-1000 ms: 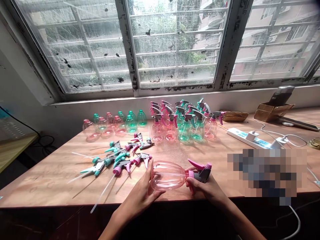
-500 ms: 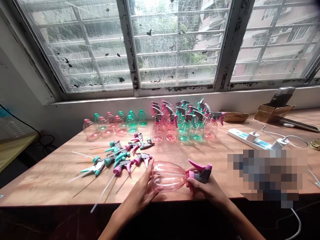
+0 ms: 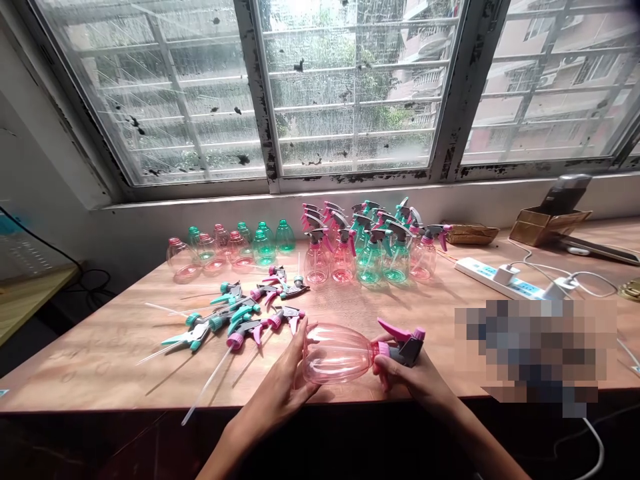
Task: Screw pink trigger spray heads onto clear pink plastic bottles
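A clear pink spray bottle [image 3: 337,353] lies sideways in the air over the table's front edge, its base to the left. My left hand [image 3: 293,373] is closed around the base end. At the neck, my right hand [image 3: 400,373] grips the pink collar of the grey and pink trigger sprayer [image 3: 407,348], which sits on the bottle's mouth. The trigger points up and to the left. Left of my hands lies a loose pile of pink and teal trigger sprayers [image 3: 243,313] with thin white tubes.
Open pink and green bottles [image 3: 240,250] stand at the back left. Several bottles with sprayers fitted [image 3: 370,260] stand at back centre. To the right are a white power strip [image 3: 495,279], a cardboard box [image 3: 543,223] and a pixelated patch.
Almost nothing differs. Both hands keep the spray bottle in the same place, and the fingers of my left hand have shifted very slightly along its underside.
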Motion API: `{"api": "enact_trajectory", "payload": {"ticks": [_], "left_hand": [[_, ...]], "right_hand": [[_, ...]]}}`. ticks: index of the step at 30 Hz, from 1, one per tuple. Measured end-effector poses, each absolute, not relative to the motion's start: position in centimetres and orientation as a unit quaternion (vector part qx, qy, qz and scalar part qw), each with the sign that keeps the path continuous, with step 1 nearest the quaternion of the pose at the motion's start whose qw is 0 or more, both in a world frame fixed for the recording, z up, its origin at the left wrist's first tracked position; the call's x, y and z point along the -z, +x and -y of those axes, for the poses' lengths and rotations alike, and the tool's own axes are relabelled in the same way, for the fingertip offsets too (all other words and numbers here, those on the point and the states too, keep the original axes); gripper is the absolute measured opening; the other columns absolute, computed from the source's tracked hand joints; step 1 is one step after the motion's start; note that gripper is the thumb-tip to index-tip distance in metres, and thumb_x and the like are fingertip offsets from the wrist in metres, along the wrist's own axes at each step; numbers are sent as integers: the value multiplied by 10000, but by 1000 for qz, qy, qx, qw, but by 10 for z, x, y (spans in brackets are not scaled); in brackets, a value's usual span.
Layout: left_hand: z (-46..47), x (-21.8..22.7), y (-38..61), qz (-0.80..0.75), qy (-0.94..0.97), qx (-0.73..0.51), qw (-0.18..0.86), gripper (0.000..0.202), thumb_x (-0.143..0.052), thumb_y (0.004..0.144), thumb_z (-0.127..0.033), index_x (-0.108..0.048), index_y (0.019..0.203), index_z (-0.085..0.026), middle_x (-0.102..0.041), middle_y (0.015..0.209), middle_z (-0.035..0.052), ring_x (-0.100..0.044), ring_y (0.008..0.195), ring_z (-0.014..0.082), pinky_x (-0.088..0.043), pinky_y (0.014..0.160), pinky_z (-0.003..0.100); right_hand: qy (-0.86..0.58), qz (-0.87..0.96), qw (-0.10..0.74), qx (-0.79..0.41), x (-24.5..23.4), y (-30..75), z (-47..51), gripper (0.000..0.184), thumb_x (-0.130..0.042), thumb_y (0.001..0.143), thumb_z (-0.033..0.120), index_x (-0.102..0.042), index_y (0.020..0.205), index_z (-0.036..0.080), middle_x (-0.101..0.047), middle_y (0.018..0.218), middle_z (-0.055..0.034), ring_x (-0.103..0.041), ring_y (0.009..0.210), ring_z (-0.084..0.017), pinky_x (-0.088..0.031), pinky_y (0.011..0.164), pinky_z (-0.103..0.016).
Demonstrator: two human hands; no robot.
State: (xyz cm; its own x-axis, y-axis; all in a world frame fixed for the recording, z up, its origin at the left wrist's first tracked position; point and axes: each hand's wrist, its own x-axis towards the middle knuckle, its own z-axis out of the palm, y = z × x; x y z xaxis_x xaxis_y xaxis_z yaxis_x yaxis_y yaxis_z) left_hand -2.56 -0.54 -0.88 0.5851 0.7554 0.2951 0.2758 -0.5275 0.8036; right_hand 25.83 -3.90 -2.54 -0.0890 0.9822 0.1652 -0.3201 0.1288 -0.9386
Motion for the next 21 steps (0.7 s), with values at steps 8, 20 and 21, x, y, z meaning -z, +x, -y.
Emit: {"api": "enact_trajectory", "payload": {"ticks": [8,20,21], "left_hand": [[12,3,-24,-313,789,-332,412,1000,-701,971,-357,35,1647,-381,-264,1691,134,-559,1381,345,-456,1159,543],[6,6,-25,-329,807,-321,369,904,-631,1010,-325,7,1646,-394,-287,1686,127,-510,1426,334,-425,1178,541],[6,7,-26,-333,805,-319,373,885,-611,1019,-327,9,1647,-390,-295,1682,131,-522,1417,335,-427,1173,549]], "right_hand": [[-343,471,580,-570,23,258,40,388,-885,807,432,-665,1019,193,-753,683,-6,-645,492,-130,-552,510,-267],[-342,471,580,-570,24,259,38,380,-881,808,426,-678,1010,177,-745,691,-5,-647,496,-133,-560,507,-277],[-344,472,579,-569,25,259,38,380,-882,807,426,-681,1008,175,-746,692,-7,-649,498,-136,-561,509,-280]]}}
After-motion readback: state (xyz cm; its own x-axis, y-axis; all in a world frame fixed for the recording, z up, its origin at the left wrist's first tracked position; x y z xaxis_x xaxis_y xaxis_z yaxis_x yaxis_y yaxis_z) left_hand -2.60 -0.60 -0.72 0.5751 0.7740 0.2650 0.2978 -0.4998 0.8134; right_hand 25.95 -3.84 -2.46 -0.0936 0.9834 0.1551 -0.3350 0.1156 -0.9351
